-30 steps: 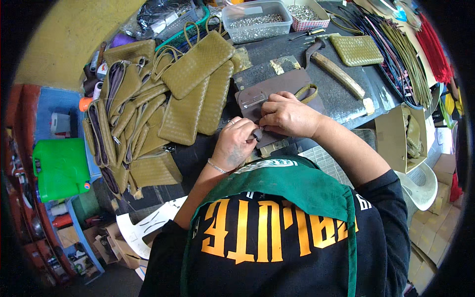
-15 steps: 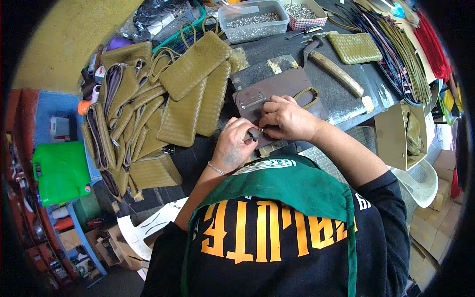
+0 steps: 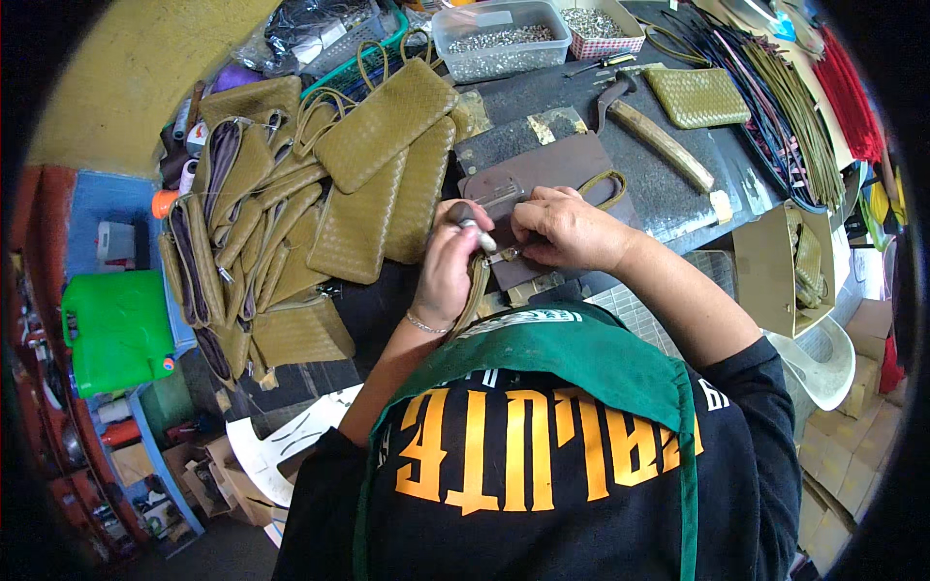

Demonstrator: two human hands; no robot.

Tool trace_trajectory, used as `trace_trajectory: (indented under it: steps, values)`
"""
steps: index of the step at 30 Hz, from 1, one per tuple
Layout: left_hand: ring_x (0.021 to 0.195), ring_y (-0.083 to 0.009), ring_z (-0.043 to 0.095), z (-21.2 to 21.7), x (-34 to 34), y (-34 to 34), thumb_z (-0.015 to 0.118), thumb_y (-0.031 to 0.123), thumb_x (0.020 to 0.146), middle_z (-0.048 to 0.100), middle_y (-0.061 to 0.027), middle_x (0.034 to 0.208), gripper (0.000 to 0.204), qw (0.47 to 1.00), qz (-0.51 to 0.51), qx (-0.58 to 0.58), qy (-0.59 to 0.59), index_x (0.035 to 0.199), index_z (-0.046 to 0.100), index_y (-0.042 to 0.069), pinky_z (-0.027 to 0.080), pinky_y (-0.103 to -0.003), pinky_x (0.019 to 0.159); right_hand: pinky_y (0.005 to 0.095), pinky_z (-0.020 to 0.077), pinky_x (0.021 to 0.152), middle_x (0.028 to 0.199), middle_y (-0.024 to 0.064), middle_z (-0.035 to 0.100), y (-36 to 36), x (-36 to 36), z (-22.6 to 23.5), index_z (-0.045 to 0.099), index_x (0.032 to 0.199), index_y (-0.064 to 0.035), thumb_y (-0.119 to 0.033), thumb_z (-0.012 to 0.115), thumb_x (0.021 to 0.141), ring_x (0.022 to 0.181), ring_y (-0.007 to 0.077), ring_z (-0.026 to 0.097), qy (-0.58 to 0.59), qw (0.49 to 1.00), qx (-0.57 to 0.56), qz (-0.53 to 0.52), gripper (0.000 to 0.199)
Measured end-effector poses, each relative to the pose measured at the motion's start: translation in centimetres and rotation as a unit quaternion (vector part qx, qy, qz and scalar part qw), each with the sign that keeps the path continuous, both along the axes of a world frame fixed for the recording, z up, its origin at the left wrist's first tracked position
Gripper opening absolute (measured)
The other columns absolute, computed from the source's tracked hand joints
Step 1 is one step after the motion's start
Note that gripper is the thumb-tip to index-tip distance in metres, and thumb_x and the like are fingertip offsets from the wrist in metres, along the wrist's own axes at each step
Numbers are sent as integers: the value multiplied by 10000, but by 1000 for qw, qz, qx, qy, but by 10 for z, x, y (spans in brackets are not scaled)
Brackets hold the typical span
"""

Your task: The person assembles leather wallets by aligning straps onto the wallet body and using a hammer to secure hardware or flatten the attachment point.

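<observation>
Close together in the middle, my two hands meet over a dark brown pad (image 3: 552,165). My left hand (image 3: 448,271) is closed around a short dark rod-like tool (image 3: 463,215) whose rounded end points up. An olive strip, perhaps a pouch edge (image 3: 475,290), hangs beside its fingers. A small metal piece shows between the hands. My right hand (image 3: 562,228) is closed in a pinch at that spot; its fingertips are mostly hidden. From behind it an olive strap loop (image 3: 605,189) sticks out over the pad. A small clear metal-filled case (image 3: 496,192) lies on the pad's left part.
Olive woven pouches (image 3: 368,194) pile up on the left. A hammer (image 3: 659,140) lies on the right, near a single pouch (image 3: 697,97). Behind stand a tub of metal bits (image 3: 499,44) and a checked box (image 3: 601,34). Straps (image 3: 785,116) bundle at far right, above an open carton (image 3: 785,261).
My left hand has turned and moved slightly up with the dark tool. The olive strip below its fingers now shows. My right hand has stayed nearly in place.
</observation>
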State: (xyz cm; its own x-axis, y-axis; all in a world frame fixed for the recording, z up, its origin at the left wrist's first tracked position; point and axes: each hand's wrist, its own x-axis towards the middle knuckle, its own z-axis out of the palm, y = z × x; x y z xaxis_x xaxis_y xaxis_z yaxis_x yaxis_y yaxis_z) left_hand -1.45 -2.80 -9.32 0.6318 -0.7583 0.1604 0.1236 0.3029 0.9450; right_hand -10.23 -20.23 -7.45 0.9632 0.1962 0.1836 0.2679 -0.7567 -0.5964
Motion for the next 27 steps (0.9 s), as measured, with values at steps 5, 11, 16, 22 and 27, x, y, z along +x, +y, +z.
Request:
trace_trajectory:
  steps: [5,11,16,22,27]
  values:
    - [815,-125,474,2,-5,-2,416,163,916,479,-53,920,181,979,-4,129,-155,978,502,16,389,-248,751,363,398,727,731,11,534,0,1,-2,504,786,-112,-119,661,657,784,230,532,5,1000,13,-12,204]
    - [802,-176,516,0,-4,-4,503,165,881,515,-80,884,172,957,5,113,-268,944,538,9,427,-271,715,395,411,726,735,31,549,-1,0,2,498,846,-111,-119,609,669,793,249,539,-8,1000,3,-16,209]
    - [760,-166,516,-1,-5,-1,507,171,880,523,-78,859,174,956,19,135,-260,935,528,7,424,-265,681,392,408,725,789,27,534,5,-4,8,549,836,-127,-182,642,658,834,235,525,-45,994,-86,-44,209]
    - [761,-189,480,2,5,9,607,99,770,462,-101,860,244,883,67,202,-418,949,480,-8,411,-305,726,362,380,730,790,27,522,13,-7,3,613,784,-133,-191,665,639,825,213,505,-31,989,-104,-105,165]
    - [791,-336,550,16,20,13,632,119,588,524,-181,809,385,883,-99,357,-288,879,426,-26,451,-366,705,363,368,770,800,16,528,-3,14,5,647,836,-148,-185,661,676,835,211,500,-44,993,-104,-14,165]
